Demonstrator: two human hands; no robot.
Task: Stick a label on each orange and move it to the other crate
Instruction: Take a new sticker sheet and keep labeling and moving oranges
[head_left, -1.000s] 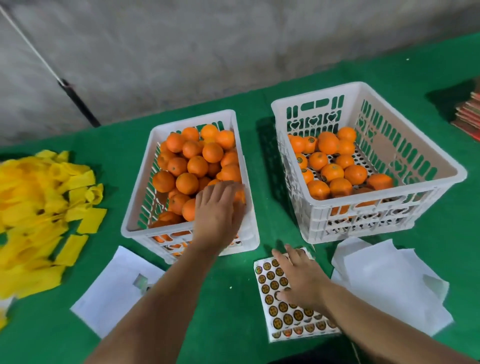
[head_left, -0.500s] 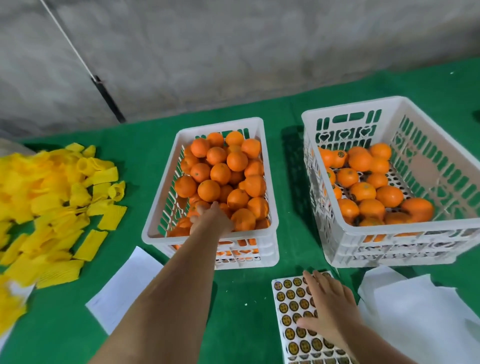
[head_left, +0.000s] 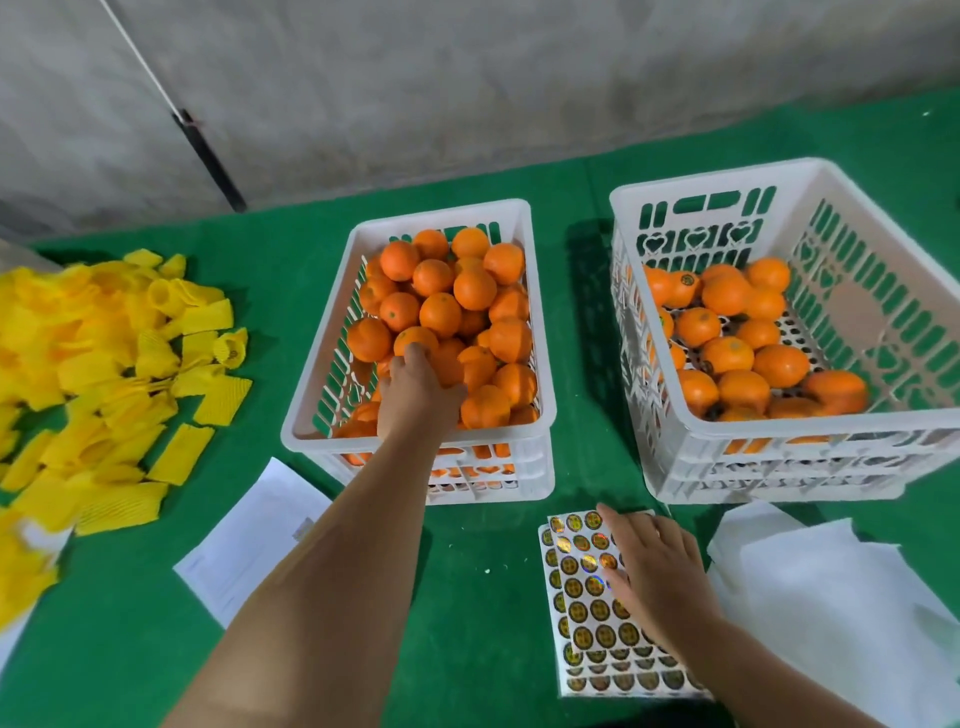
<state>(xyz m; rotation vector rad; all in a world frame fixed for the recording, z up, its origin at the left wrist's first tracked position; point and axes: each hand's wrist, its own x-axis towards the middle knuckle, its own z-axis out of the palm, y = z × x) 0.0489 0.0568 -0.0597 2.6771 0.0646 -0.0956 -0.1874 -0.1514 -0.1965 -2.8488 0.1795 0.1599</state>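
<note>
Two white plastic crates stand on the green table. The left crate (head_left: 535, 332) is piled high with oranges. My left hand (head_left: 418, 392) reaches into it and its fingers curl round one orange (head_left: 413, 339) near the front left of the pile. The right crate (head_left: 883, 436) holds a single layer of oranges, one (head_left: 684, 285) with a round label showing. A sheet of round gold labels (head_left: 584, 603) lies in front of the crates. My right hand (head_left: 652, 569) rests on it with fingers spread flat.
A heap of yellow foam sleeves (head_left: 78, 374) covers the table's left side. White paper sheets lie at the near left (head_left: 254, 535) and near right (head_left: 841, 597). A grey wall runs behind the table, with a dark pole (head_left: 208, 156) leaning against it.
My left hand has gone deeper into the left crate and closed on an orange. The right hand stays on the label sheet. The view has shifted down and to the left.
</note>
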